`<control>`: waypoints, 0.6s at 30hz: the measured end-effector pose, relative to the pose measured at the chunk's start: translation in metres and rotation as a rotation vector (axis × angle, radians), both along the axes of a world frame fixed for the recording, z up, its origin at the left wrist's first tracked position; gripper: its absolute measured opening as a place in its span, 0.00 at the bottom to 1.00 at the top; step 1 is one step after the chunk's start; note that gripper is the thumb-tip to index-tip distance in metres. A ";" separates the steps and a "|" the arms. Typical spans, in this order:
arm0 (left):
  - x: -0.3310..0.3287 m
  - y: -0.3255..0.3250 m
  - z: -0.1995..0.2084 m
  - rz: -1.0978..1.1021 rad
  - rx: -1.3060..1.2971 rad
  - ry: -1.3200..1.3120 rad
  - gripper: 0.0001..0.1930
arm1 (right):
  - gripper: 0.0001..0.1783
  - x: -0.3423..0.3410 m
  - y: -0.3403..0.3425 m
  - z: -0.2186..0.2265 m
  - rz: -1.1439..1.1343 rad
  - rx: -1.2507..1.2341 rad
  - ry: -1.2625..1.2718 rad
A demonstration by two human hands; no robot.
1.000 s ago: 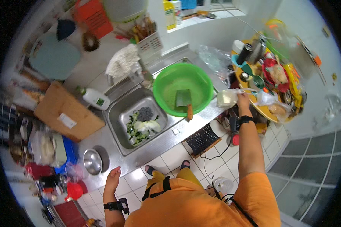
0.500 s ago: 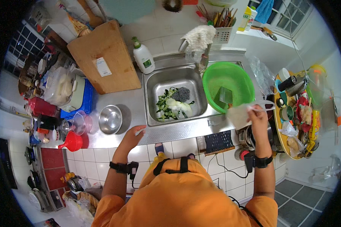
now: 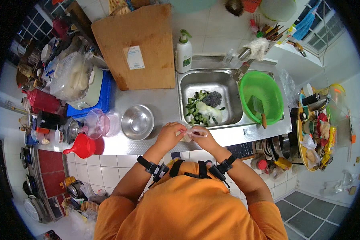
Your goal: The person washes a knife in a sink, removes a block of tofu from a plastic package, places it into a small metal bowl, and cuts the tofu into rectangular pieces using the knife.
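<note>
My hands meet at the front edge of the counter, just below the sink (image 3: 240, 92). My right hand (image 3: 209, 141) is closed on a pale translucent item with an oval loop (image 3: 198, 132); its kind is unclear. The fingers of my left hand (image 3: 169, 136) are pinched at the same spot, and a small whitish bit shows between the two hands. In the sink lie green and white vegetable peelings (image 3: 196, 110) and a grey scouring pad (image 3: 213, 99). A steel bowl (image 3: 137, 122) stands left of my left hand.
A green basin (image 3: 272, 86) right of the sink holds a cleaver (image 3: 256, 105), its wooden handle over the rim. A cutting board (image 3: 148, 44) and a white pump bottle (image 3: 184, 54) stand behind. Left are a red ladle (image 3: 85, 146) and pink cup (image 3: 96, 124).
My right hand has swung left from beside the green basin, carrying the pale looped item. My left hand has moved right to meet it. The view has shifted.
</note>
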State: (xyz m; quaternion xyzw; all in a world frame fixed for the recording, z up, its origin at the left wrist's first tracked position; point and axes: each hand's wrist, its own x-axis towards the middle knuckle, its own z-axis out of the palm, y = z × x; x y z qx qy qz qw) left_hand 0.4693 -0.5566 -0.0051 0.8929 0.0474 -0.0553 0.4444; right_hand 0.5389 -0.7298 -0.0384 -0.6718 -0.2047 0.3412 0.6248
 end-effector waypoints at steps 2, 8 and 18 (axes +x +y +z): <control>-0.005 0.007 -0.009 0.010 -0.030 0.058 0.10 | 0.03 -0.006 0.000 -0.008 0.005 -0.111 -0.014; -0.011 0.019 -0.020 0.080 0.017 -0.262 0.05 | 0.10 -0.016 0.001 -0.004 -0.148 -0.191 -0.034; -0.009 0.025 -0.007 -0.023 -0.158 -0.131 0.08 | 0.06 -0.030 0.012 -0.013 -0.163 -0.163 -0.018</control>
